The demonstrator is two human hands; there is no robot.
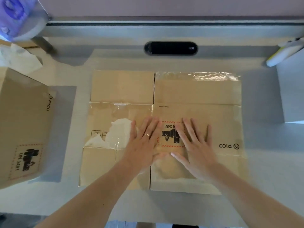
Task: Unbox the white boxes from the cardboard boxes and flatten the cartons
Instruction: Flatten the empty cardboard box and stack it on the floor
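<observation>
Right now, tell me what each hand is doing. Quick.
Left hand: open, fingers straight, pressing flat on the flattened carton.
Right hand: open, fingers spread, pressing flat on the same carton.

The flattened carton (pixel 197 96) under the fingers is plain matt brown cardboard, a bit scuffed. Just left of the left hand (pixel 143 145) fingertips the top paper layer is ripped off, leaving a rough whitish patch (pixel 120 127). Well past the fingertips, the clear tape (pixel 213 76) on the far edge is glossy and wrinkly. The ring (pixel 147 134) on one finger is shiny metal. The table (pixel 263 162) looks smooth and matt.
</observation>
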